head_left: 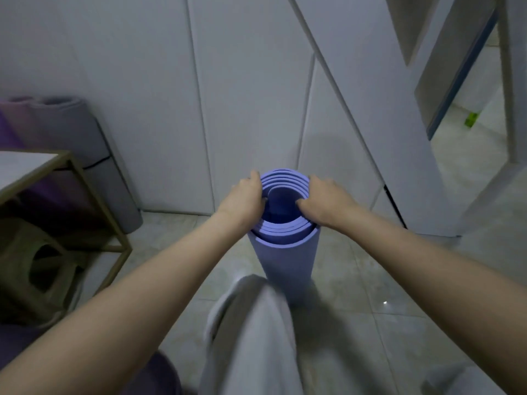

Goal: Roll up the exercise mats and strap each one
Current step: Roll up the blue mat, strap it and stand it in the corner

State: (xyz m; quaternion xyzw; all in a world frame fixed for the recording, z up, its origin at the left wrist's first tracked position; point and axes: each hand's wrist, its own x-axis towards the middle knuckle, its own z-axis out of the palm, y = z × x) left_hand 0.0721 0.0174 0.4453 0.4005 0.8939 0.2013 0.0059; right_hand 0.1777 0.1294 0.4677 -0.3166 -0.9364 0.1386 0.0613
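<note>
A blue-violet exercise mat [285, 260] stands rolled up on end on the tiled floor, right in front of me, its spiral top facing the camera. My left hand [242, 199] grips the left side of the top rim, thumb hooked into the hollow core. My right hand [325, 199] grips the right side of the rim, thumb inside the core. No strap shows on this roll. My leg in light grey trousers [251, 332] stands just before the mat's base.
Two more rolled mats, one grey [94, 155] with a dark strap and one purple [14, 124], lean against the white wall panels at left. A metal-framed side table [71, 178] with a stool [31, 266] beneath stands at left. An open doorway [470, 138] lies at right.
</note>
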